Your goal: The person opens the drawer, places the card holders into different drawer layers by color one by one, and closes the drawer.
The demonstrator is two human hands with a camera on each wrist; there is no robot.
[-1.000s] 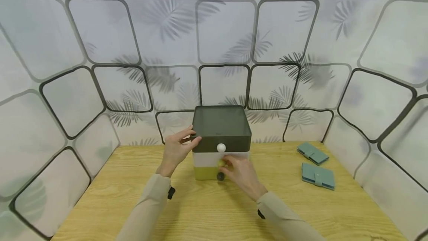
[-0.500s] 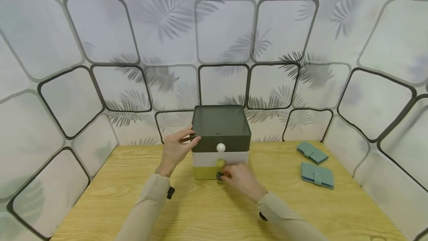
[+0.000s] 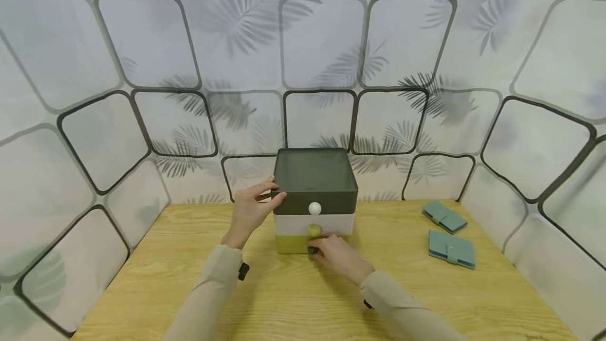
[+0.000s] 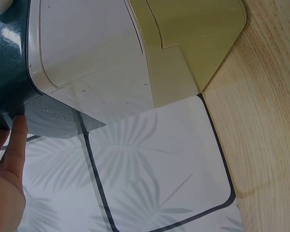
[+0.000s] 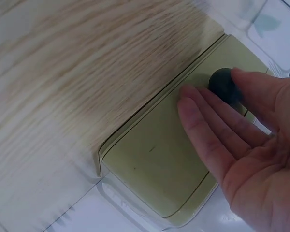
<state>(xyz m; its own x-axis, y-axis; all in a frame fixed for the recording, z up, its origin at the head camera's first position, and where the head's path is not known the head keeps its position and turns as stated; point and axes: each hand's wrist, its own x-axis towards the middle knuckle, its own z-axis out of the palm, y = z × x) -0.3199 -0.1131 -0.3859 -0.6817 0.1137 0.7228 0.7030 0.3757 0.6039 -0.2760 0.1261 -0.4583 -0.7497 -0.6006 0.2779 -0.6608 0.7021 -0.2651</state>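
Drawer box [image 3: 315, 194] set near middle of table's [image 3: 265, 299] back edge | left hand [image 3: 250, 213]: grip wide, thumb and fingers spread, placed against box's upper front left corner | right hand [image 3: 342, 259]: grip narrow, dark knob [image 5: 223, 85] of yellow-green bottom drawer [image 5: 157, 142] pinched | teal wallet [image 3: 452, 249], second teal wallet [image 3: 444, 216] laid near table's right edge

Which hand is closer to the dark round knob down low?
Right. The right hand is at the dark knob, on the yellow bottom drawer. The left hand is farther up, touching the dark top drawer.
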